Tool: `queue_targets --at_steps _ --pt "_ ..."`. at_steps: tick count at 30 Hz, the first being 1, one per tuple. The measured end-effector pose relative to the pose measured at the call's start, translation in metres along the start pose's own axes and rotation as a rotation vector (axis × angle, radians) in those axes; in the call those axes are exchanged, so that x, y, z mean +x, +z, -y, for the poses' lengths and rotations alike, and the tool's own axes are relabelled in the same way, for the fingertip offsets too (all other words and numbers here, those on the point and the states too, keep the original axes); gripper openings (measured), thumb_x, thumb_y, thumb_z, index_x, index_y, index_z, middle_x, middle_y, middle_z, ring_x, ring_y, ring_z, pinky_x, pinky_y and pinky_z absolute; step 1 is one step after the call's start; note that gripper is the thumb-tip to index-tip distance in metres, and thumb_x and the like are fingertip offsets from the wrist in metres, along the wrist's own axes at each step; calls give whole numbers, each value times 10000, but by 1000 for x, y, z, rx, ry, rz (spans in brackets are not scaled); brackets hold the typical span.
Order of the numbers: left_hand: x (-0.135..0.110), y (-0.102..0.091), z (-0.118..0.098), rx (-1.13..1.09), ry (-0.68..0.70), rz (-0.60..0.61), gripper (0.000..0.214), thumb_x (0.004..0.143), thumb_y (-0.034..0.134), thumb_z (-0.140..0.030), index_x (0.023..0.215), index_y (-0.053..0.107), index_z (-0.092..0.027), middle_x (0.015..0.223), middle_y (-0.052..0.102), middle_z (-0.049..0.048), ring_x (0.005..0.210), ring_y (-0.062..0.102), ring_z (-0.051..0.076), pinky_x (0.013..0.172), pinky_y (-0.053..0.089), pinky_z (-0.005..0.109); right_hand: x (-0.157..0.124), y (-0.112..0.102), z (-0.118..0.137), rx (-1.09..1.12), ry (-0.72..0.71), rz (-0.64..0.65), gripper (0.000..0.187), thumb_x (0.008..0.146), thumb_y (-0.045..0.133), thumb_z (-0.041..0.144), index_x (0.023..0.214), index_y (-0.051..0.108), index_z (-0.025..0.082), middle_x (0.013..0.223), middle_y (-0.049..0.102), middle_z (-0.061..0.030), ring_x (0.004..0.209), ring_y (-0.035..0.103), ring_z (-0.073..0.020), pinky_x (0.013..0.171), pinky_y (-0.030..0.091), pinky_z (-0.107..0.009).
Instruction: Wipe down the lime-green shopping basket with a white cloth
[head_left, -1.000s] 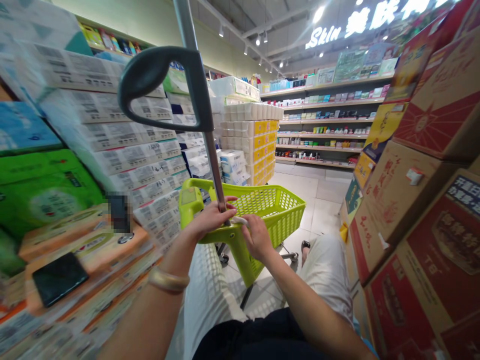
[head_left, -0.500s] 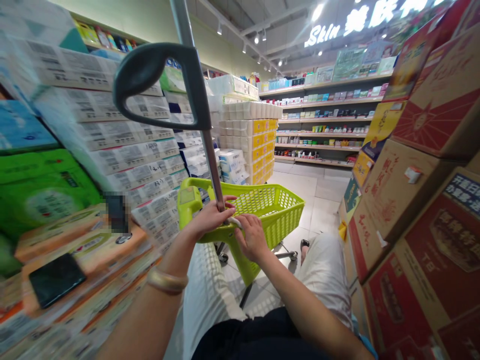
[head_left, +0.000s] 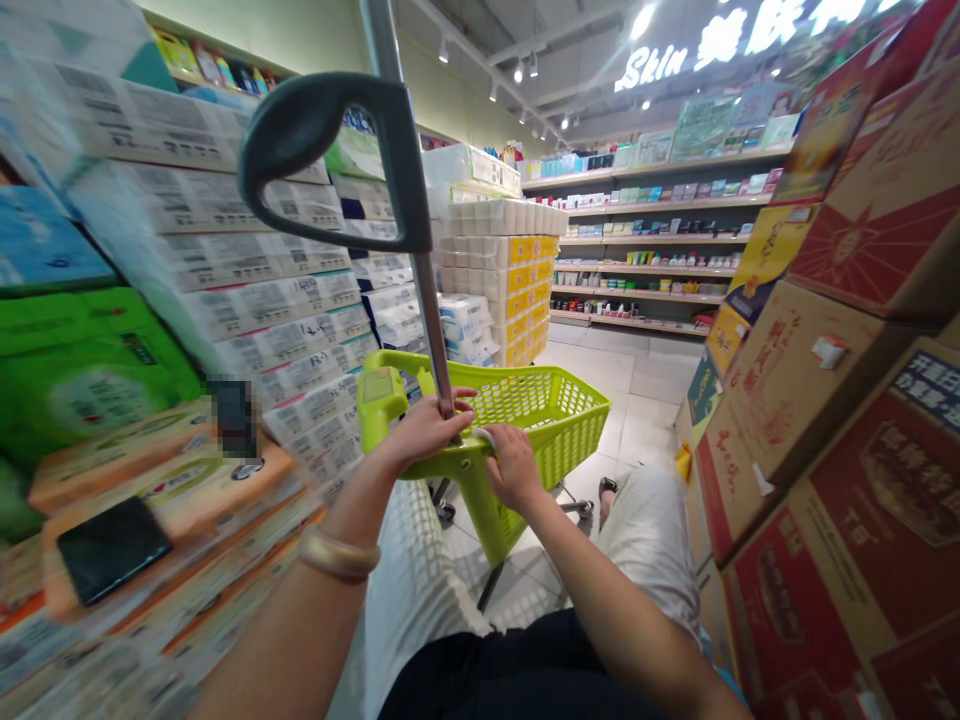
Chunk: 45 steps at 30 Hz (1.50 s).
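A lime-green rolling shopping basket (head_left: 559,455) stands between my knees, its inside visible through the slotted wall. From its near corner rises a metal pole (head_left: 429,310) with a dark grey loop handle (head_left: 401,170), tilted to the left. My left hand (head_left: 429,432) is closed around the foot of the pole, fingers curling past it. Beside it, my right hand (head_left: 515,465) is closed at the basket's rim, pressing a small white wipe-like piece (head_left: 486,436) there. Most of that piece is hidden under the fingers.
Stacked tissue packs (head_left: 285,290) rise on the left, with a black phone-like slab (head_left: 114,550) lying on orange packs (head_left: 187,470). Cardboard cartons (head_left: 795,380) wall the right side. Tiled floor (head_left: 611,385) leads to product shelves (head_left: 652,240) at the back.
My right hand has slid slightly to the right along the rim with the white piece. My left hand stays at the pole's foot. The pole and handle appear slightly further right.
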<state>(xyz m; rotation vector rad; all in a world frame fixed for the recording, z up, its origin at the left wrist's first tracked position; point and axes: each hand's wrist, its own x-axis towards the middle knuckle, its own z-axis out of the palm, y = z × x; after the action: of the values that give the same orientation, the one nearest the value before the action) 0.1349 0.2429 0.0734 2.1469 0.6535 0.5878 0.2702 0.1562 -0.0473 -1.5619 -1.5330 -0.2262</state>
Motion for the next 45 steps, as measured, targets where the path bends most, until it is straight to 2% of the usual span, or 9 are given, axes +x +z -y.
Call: queue_targets --at_steps 5,10,14,19,26,30,34,41,45 --pt "2 3 1 9 14 0 526 695 632 -433 1137 655 -150 959 717 91 851 673 232 747 542 353 -1 6 -2 24 147 -44 341 742 417 85 1032 575 173 983 586 -91 969 496 -240 940 383 -405" --pt "2 3 1 14 3 17 522 705 602 -447 1119 653 -134 915 721 91 827 677 234 740 539 349 1 16 34 64 -8 -38 527 685 459 74 1196 529 180 1127 562 -99 1075 465 -248 996 354 -411" --pt "-3 -1 -6 70 5 20 387 701 595 -418 963 694 -150 839 728 66 761 675 213 731 536 327 -4 8 12 54 -86 -6 520 703 441 64 1198 531 195 1120 575 -82 1071 477 -231 997 361 -387" --pt "-6 -2 -12 36 -2 41 261 695 587 -393 799 682 -174 736 719 40 676 670 190 692 544 310 -7 1 -23 -5 127 -58 443 696 416 38 1080 577 189 1018 587 -86 1016 485 -239 979 374 -415" --pt "-4 -1 -7 50 -12 16 270 676 585 -396 820 678 -186 666 700 14 642 657 184 646 521 289 1 15 32 60 -2 -27 466 693 432 51 1119 562 187 1050 578 -91 1015 484 -241 963 384 -403" --pt "-7 -4 -9 72 -12 11 286 670 583 -414 808 678 -183 690 708 17 649 652 182 644 512 283 -2 8 11 56 -45 -6 483 718 424 53 1159 560 196 1091 588 -85 1047 488 -231 980 377 -391" --pt "-9 -3 -12 64 -46 9 308 683 576 -420 828 670 -165 619 691 11 589 636 174 609 504 283 -7 5 -15 32 125 -66 455 717 402 31 1103 588 186 1032 595 -92 1022 488 -237 968 383 -412" --pt "-7 -2 -7 81 -29 -23 265 664 581 -402 788 667 -183 612 687 -1 582 633 170 590 490 277 -4 16 29 104 14 -55 555 684 425 15 1195 554 192 1142 575 -97 1095 474 -238 1014 366 -418" --pt "-9 -3 -8 97 -20 -24 227 678 567 -389 753 654 -193 632 698 5 616 647 177 624 499 283 -7 9 10 76 -18 -21 521 725 421 32 1199 556 201 1126 589 -90 1089 486 -232 1013 374 -414"
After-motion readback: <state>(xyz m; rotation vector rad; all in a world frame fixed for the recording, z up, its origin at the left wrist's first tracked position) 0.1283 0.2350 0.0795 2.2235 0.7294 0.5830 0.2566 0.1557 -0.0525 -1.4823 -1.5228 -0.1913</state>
